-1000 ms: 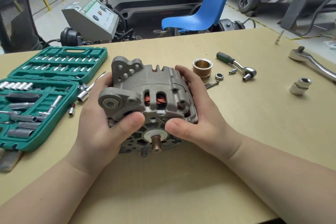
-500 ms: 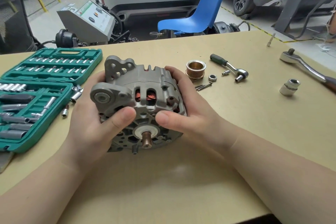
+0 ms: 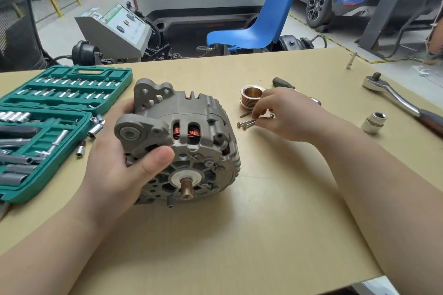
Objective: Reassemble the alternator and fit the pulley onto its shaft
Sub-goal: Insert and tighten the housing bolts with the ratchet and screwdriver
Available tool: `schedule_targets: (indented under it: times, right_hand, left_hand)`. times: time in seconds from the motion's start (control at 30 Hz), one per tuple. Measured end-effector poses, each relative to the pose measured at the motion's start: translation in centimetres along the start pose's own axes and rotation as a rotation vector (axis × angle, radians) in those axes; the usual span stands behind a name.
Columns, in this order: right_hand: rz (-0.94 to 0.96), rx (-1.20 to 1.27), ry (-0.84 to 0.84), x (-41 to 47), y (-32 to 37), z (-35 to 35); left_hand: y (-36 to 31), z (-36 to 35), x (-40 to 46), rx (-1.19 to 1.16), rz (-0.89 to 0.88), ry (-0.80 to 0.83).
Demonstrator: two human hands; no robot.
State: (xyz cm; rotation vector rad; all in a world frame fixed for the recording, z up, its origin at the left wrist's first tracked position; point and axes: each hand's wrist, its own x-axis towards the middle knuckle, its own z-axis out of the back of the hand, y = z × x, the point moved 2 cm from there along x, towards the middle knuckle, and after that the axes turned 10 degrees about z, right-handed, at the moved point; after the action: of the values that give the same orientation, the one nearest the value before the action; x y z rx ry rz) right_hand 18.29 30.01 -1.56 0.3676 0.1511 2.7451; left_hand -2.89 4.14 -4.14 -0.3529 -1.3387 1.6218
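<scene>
The alternator (image 3: 182,143) is sitting on the table (image 3: 275,235) near its middle, tipped so that the bare shaft (image 3: 186,189) is pointing toward the person. The left hand (image 3: 119,163) is gripping it from the side, thumb pressing on the front housing and fingers wrapping round behind the mounting ears. The pulley (image 3: 250,97) is lying apart on the table, just beyond the housing.

The right hand (image 3: 282,115) is reaching over to the bolts (image 3: 247,123) lying just in front of the pulley, its fingertips (image 3: 257,117) curling down and pinching at them; whether a bolt is already lifting clear cannot be told.

The risks are looking like these. With only one hand steadying it, the rounded housing is likely to roll or tip if that grip is eased, and the shaft end could knock the table. The bolts are thin and lying close together, so a hasty pinch may be scattering them or dragging one off toward the pulley. A bolt started at an angle through the housing could cross-thread.

Further out, a socket set (image 3: 48,127) is lying open at the left, a loose socket (image 3: 374,122) and a ratchet (image 3: 393,96) at the right.
</scene>
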Motion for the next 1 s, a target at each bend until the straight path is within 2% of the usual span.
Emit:
schedule_targets:
  times: [0.3,0.63,0.7,0.83,0.93,1.0]
  right_hand:
    - [0.047,0.007,0.011,0.8,-0.1,-2.3]
    - [0.129,-0.056,-0.095,0.5,1.1,-2.7]
    - [0.151,-0.052,-0.158,0.4,1.5,-2.4]
    - [0.08,0.174,-0.323,-0.1,2.4,-1.3]
    - [-0.001,0.547,-0.376,-0.6,3.1,-0.3]
    - [0.026,0.802,-0.443,-1.3,4.1,0.9]
  left_hand:
    - [0.8,0.3,0.4,-0.007,-0.011,0.014]
    - [0.7,0.2,0.5,-0.026,0.003,0.036]
    - [0.8,0.2,0.5,-0.026,0.011,0.043]
    - [0.8,0.2,0.5,-0.025,0.029,0.044]
    - [0.9,0.2,0.4,-0.025,0.02,0.033]
    - [1.0,0.3,0.4,-0.038,0.01,0.023]
